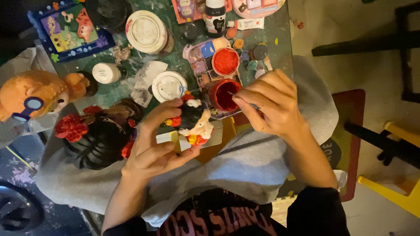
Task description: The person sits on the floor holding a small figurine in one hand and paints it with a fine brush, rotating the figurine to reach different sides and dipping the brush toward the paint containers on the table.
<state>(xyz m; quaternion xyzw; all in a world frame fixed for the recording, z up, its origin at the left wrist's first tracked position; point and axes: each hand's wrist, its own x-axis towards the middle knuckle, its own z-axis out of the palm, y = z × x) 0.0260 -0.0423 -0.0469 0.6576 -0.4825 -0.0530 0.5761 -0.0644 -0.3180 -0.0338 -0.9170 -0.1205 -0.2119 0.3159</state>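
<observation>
The left hand was closed around a small painted figurine, held just beside the right hand. That hand pinched a thin brush, tip at an open red paint pot just beyond its fingers.

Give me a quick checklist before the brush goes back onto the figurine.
1. Figurine held in the left hand: ok, fingers wrap it.
2. Brush gripped in the right hand: ok, pinched at the fingertips.
3. Brush tip at the open red paint pot: ok.
4. Paint loaded on the bristles: cannot tell, tip too small.
5. Lid clear of the pot: ok, lying on the palette.
6. Space beside the figurine: not ok, the black flowered figure sits close to the left hand.
</observation>
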